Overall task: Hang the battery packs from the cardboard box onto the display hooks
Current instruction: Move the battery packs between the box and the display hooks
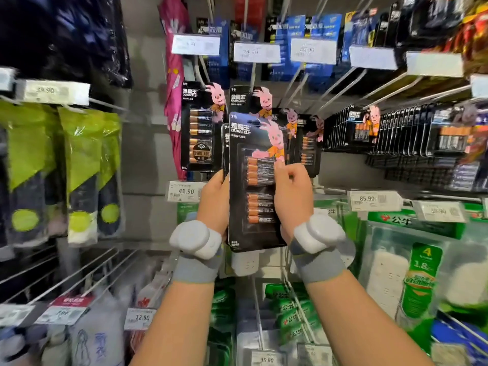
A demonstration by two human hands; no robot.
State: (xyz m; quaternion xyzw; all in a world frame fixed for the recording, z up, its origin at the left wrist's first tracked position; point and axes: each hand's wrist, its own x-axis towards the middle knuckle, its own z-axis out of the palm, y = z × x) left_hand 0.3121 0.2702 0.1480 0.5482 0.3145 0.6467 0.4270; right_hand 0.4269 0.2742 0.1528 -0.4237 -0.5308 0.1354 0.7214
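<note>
I hold a black Duracell battery pack [254,180] upright in front of the display. My right hand [291,192] grips its right edge, fingers curled over the front blister. My left hand [214,199] grips the left side, where at least one more pack [225,149] sits behind the front one. Both wrists wear grey bands with white devices. Behind, battery packs hang on hooks: one [202,128] at the left, another [260,100] directly above the held pack, more [307,140] to the right. The cardboard box is out of view.
Price tags [184,191] [373,199] line the hook ends. Blue packs [301,48] hang on the upper row. Green-and-navy insoles [87,167] hang at the left, a pink umbrella [174,75] beside the batteries. Green power-strip boxes [412,270] fill the lower right. Bare wire hooks [79,276] stick out lower left.
</note>
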